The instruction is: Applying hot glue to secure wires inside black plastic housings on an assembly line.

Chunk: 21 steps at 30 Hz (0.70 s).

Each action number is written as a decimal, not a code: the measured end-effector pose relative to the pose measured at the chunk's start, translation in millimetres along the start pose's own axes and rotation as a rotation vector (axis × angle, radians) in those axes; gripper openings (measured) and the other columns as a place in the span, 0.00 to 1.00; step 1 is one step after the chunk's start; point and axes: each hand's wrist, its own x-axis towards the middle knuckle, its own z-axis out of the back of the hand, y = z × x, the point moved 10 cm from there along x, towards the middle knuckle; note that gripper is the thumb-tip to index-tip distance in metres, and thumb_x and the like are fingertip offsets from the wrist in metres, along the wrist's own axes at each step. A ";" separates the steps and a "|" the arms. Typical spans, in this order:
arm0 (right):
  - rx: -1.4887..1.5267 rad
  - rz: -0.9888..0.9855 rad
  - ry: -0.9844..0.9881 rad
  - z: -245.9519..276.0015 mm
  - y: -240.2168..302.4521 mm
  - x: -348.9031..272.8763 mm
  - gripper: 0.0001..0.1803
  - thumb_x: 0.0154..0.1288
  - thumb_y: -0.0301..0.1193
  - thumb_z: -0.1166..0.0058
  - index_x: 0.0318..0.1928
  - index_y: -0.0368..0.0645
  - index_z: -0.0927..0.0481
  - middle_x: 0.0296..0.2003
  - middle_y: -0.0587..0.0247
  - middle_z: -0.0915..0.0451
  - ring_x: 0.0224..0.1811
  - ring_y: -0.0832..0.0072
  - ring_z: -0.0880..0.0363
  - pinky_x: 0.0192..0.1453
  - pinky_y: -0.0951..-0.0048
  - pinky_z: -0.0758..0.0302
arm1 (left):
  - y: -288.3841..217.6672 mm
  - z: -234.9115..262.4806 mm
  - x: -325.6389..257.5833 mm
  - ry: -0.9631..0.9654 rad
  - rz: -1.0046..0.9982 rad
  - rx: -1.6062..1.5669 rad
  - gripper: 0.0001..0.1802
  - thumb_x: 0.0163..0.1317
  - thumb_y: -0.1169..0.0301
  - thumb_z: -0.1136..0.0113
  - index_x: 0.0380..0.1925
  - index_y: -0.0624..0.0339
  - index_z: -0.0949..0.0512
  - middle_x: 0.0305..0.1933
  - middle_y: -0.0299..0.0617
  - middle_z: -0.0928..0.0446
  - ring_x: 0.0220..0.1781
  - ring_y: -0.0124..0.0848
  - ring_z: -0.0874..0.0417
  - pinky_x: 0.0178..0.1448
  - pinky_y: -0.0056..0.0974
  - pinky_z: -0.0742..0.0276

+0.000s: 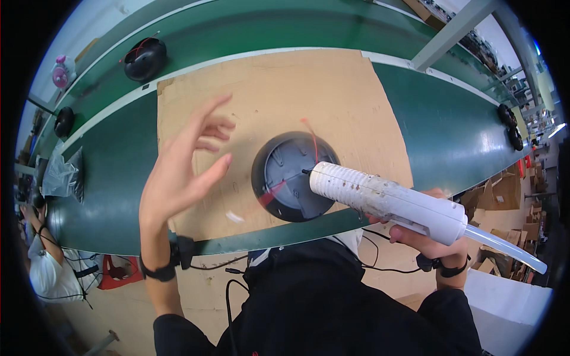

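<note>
Item: right hand (pixel 424 234). Closed around the grip of a white glue gun (pixel 386 202), fingers wrapped under the body; a clear glue stick (pixel 504 248) projects from the rear end toward the lower right. A black strap sits on the wrist. The gun's ribbed front end points left, and its dark nozzle tip lies at the right rim of the round part.

Item: left hand (pixel 178 172). Open, fingers spread and loosely curled, palm turned toward the right; holds nothing and touches nothing (raised above the cardboard, left of the round part). A black wrist band (pixel 159 273) with a small black unit attached is worn on it.

Item: round dark-grey housing (pixel 294 177). Lies open side up on the cardboard sheet (pixel 332 95), near the sheet's front edge, between the two hands. Thin red wires (pixel 312 136) run across its inside.

Item: green workbench (pixel 451 130). Carries the cardboard sheet.

Item: further black round housings. One at upper left (pixel 144 58) with red wire on it, on the far green strip; one smaller at far left (pixel 63 121); others at far right (pixel 509 121).

Item: clear plastic bag (pixel 59 175), at the bench's left end.

Item: cardboard boxes (pixel 504 193), on the floor at right.
</note>
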 end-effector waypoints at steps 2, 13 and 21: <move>-0.028 0.014 0.002 0.8 -4.5 -3.3 0.26 0.62 0.22 0.34 0.60 0.27 0.21 0.47 0.45 0.12 0.50 0.64 0.11 0.47 0.71 0.14 | -16.4 -15.0 -26.4 0.084 -0.149 0.129 0.46 0.50 0.81 0.33 0.74 0.59 0.33 0.55 0.47 0.19 0.50 0.36 0.16 0.55 0.38 0.18; 0.072 -0.075 -0.210 0.6 -15.2 -19.2 0.17 0.59 0.34 0.31 0.44 0.35 0.15 0.37 0.51 0.13 0.34 0.56 0.12 0.42 0.66 0.18 | -59.1 -28.0 3.9 0.002 -0.251 -0.036 0.17 0.53 0.80 0.25 0.45 0.63 0.12 0.27 0.38 0.19 0.29 0.28 0.19 0.36 0.31 0.23; -0.212 -0.145 -0.334 -3.8 11.5 -0.3 0.35 0.53 0.61 0.33 0.30 0.35 0.17 0.23 0.60 0.20 0.22 0.67 0.21 0.30 0.69 0.28 | -20.9 -47.2 58.2 0.214 -0.031 -0.454 0.07 0.66 0.79 0.31 0.43 0.70 0.13 0.36 0.40 0.14 0.35 0.22 0.15 0.42 0.28 0.17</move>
